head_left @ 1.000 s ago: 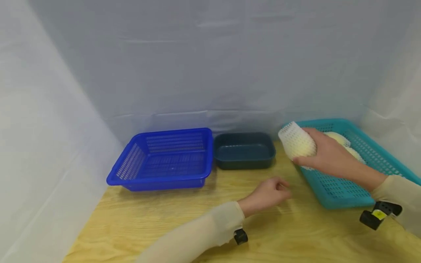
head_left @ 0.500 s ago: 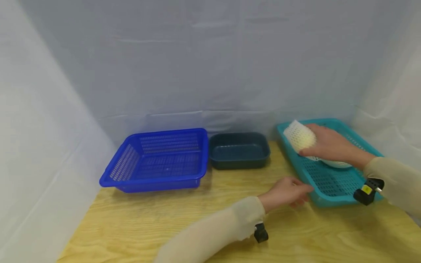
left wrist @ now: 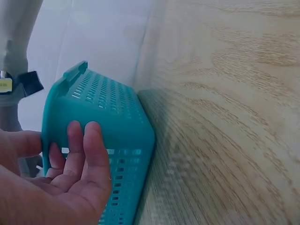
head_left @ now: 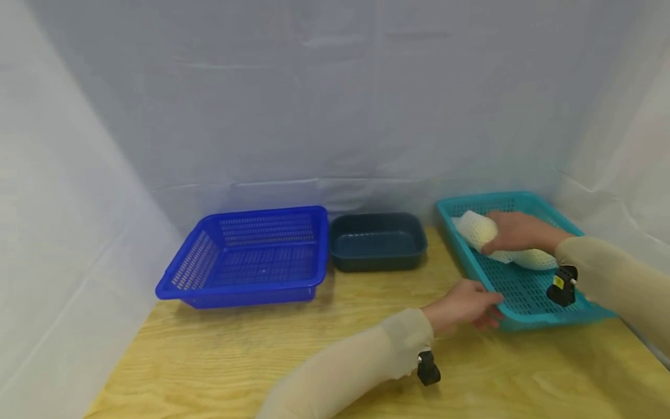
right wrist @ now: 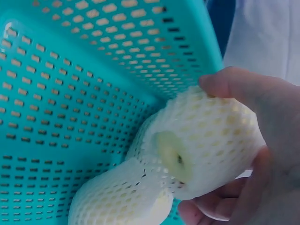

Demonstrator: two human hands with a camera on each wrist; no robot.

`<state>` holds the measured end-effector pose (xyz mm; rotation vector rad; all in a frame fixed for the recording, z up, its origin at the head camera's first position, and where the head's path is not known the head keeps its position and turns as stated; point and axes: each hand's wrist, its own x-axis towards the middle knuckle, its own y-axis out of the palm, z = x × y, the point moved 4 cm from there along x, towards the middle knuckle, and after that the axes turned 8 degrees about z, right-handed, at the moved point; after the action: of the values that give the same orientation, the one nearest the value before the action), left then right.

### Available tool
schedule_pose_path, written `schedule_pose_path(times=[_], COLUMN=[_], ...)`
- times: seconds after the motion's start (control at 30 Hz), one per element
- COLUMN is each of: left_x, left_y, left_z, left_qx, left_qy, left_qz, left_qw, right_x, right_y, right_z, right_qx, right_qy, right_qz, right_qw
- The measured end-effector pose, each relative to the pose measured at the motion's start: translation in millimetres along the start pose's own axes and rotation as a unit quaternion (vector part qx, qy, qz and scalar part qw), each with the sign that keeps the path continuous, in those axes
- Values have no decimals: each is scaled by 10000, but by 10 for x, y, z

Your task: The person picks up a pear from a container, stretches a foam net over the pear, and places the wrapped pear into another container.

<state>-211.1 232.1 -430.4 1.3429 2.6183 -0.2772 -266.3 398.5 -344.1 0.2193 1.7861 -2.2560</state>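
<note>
My right hand (head_left: pixel 518 230) grips a pale yellow fruit in a white foam net (head_left: pixel 477 228), low inside the teal basket (head_left: pixel 549 319) at the right. In the right wrist view, the thumb and fingers wrap the netted fruit, and a dark spot shows where the net is open at its end. Another netted fruit (right wrist: pixel 117 199) lies against it in the basket. My left hand (head_left: pixel 463 304) holds the basket's near left corner. The left wrist view has its thumb over the rim and the fingertips (left wrist: pixel 93 127) against the outer wall.
A blue slotted basket (head_left: pixel 246 288) stands at the left on the wooden table (head_left: pixel 220 355). Beside it, a dark teal dish (head_left: pixel 379 263) sits near the back. White sheeting (head_left: pixel 335 105) closes off the back and both sides.
My right hand has lowered the netted fruit from above the basket into it. The left hand has moved right from over the table and taken hold of the basket's corner.
</note>
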Motion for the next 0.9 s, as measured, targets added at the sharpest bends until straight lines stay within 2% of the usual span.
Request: schedule_pose_path(times=[0.2,0.33,0.47,0.6,0.67,0.9], left_x=[8,9,12,27,31,38], left_y=[43,41,45,88,112,149], left_z=[-20,-31,-32,-21,-20,-24], left_qx=[43,4,-434,-1096,-1287,-1370], left_qy=[-18,-32,-82,-197,-270,-275], left_qz=[-110,-165,-126,135,236,171], left_qw=[9999,9999,9989,9937,9910,9900], right_x=[108,196,282,322,329,381], right_y=[87,114,135,174,199,346], right_z=[-109,-95,-35,-2,6,-16], right_qx=[-292,-526,-756,-800,-774,-596], right_qy=[210,315,422,465,424,211], right_qz=[443,560,690,943,1062,1307], right_qw=[9984,9965,9939,9912,9904,9894])
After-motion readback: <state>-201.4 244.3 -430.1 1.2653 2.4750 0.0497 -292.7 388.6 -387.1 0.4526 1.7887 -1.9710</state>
